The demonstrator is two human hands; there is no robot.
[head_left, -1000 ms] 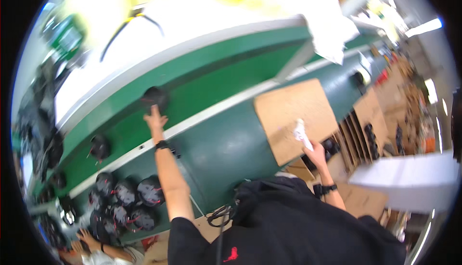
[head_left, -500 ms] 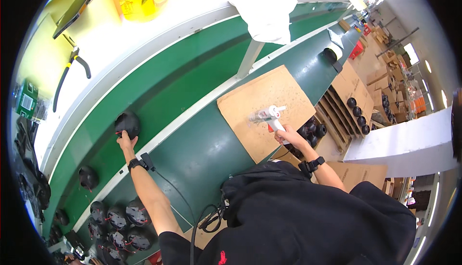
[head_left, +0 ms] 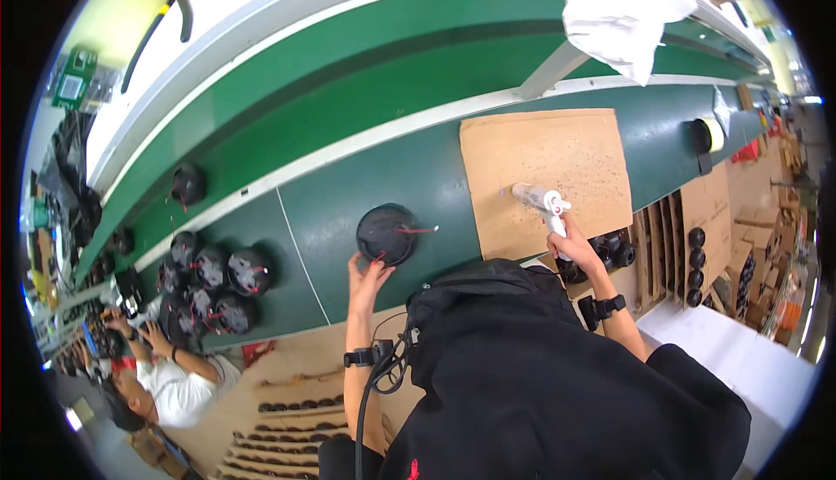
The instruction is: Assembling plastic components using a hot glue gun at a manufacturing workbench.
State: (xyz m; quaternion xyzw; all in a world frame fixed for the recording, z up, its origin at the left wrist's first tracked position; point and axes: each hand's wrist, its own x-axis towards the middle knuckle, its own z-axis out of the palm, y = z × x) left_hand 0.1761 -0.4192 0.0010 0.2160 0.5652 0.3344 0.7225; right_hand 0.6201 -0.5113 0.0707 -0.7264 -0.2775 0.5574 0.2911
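Observation:
A round black housing (head_left: 384, 223) with thin red wires lies on the dark green bench, left of the cardboard. My left hand (head_left: 368, 281) grips its near rim, thumb and fingers pressed to the edge. In my right hand (head_left: 570, 246) is a white pistol-grip tool (head_left: 540, 197) with a pale barrel, fingers wrapped round its handle. The tool is above a spotted cardboard sheet (head_left: 566, 149), its barrel toward the left. Both wrists wear black straps with small boxes.
Several similar black housings (head_left: 248, 271) are clustered at the bench's left end. Another housing (head_left: 187, 185) sits on the green conveyor (head_left: 348, 70). A co-worker (head_left: 178, 384) is at lower left. A roll of tape (head_left: 707, 135) stands at right. A cable hangs by my left arm.
My left hand has brought the black housing from the conveyor to the bench, beside the cardboard. My right hand still holds the white tool over the cardboard. The view has turned left.

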